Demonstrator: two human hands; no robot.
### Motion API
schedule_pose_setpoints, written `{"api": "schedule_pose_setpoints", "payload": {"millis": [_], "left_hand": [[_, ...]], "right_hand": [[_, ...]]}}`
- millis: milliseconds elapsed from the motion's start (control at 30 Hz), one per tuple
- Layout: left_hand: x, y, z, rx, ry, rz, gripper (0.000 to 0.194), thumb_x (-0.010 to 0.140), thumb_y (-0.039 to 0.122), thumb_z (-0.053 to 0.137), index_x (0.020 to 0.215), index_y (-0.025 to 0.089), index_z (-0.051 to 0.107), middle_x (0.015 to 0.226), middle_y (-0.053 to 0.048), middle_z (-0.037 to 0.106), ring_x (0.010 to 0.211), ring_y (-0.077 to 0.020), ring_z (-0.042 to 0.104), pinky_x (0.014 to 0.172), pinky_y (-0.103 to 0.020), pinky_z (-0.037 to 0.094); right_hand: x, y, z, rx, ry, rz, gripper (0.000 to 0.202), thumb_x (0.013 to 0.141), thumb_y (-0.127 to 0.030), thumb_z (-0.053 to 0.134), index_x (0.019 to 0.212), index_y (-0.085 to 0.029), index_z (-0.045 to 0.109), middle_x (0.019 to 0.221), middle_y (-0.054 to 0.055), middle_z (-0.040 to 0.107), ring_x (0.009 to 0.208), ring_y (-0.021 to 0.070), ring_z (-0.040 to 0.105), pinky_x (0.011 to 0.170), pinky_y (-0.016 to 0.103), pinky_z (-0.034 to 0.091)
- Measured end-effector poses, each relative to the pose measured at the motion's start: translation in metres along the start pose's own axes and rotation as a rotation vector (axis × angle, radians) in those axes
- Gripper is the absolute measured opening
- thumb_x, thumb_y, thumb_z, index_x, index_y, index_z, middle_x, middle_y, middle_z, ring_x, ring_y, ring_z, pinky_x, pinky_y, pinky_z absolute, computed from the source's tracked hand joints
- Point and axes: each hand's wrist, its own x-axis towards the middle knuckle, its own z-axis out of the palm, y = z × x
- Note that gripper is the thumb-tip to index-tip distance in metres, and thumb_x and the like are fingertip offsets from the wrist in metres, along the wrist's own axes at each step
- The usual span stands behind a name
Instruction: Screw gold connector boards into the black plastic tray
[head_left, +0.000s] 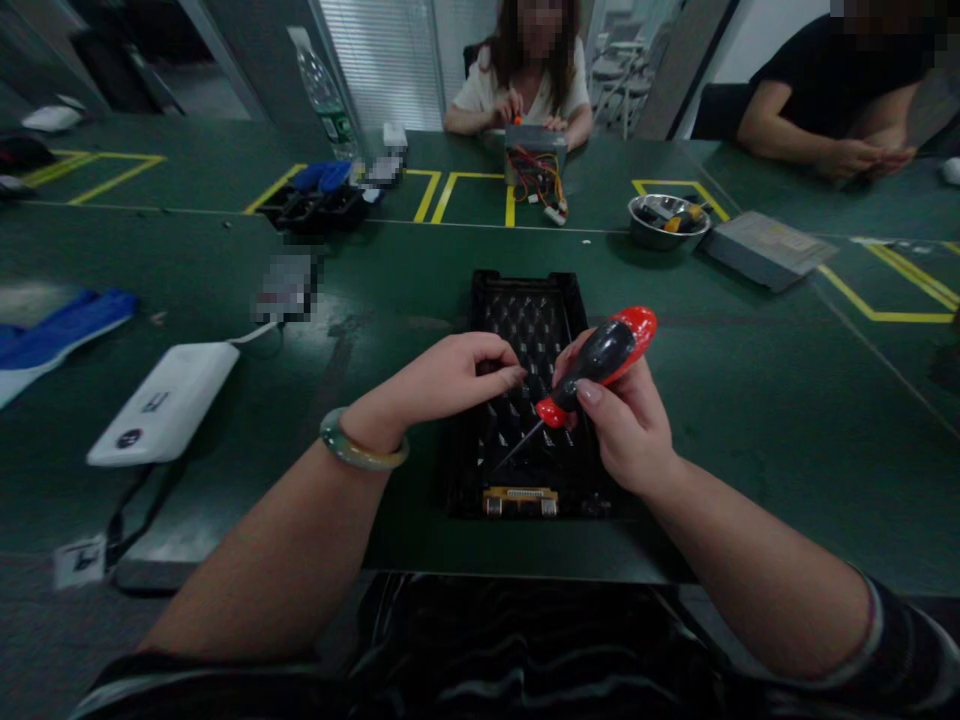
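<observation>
My right hand (634, 425) is closed round the red and black handle of a screwdriver (611, 350). Its thin shaft slants down to the left over a black plastic casing (459, 470) with a lattice-patterned inside. My left hand (465, 370) hovers above the casing's left side, thumb and curled fingers brought near each other; what they hold, if anything, is too small or hidden to make out. At the casing's near end sits a small yellowish circuit board (521, 501) with metal connectors. A jade-like bangle (364, 442) is round my left wrist.
Left lie a white power bank (169, 400) with a cable and a blue-and-white cloth item (67, 325). Farther back are a black tray (315, 205), a bottle (326, 100), a metal bowl (667, 225) of tools and a flat grey box (769, 248). Across the table, one person handles a wired metal box (536, 150); another sits right.
</observation>
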Motion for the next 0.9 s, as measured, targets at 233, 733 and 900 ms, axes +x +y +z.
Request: {"api": "schedule_pose_setpoints", "payload": {"millis": [233,733,900], "left_hand": [[-0.012,0.012,-0.025,0.155,-0.46,0.151,0.017,0.095,0.036,0.067,0.096,0.023,0.078,0.102,-0.001,0.069,0.104,-0.0189,0.059,0.099,-0.031,0.036],[-0.02,0.024,-0.012,0.338,-0.642,0.108,0.01,0.088,0.036,0.074,0.091,0.031,0.083,0.102,-0.002,0.069,0.107,-0.0242,0.056,0.093,-0.039,0.028],[-0.02,0.023,-0.012,0.327,-0.64,0.115,0.01,0.087,0.034,0.074,0.089,0.03,0.083,0.101,-0.002,0.07,0.106,-0.0236,0.056,0.093,-0.038,0.029]], "right_hand": [[-0.004,-0.006,-0.002,-0.062,-0.097,-0.22,0.018,0.09,-0.025,0.067,0.107,-0.024,0.062,0.098,0.005,0.061,0.086,0.019,0.061,0.058,0.029,0.048],[0.0,-0.009,0.001,-0.071,-0.098,-0.371,0.027,0.082,-0.019,0.067,0.109,-0.021,0.062,0.095,0.004,0.06,0.081,0.0178,0.06,0.067,0.034,0.052],[0.0,-0.01,0.005,-0.008,-0.069,-0.434,0.032,0.078,-0.017,0.068,0.11,-0.018,0.064,0.092,0.005,0.059,0.08,0.018,0.062,0.065,0.033,0.054]]}}
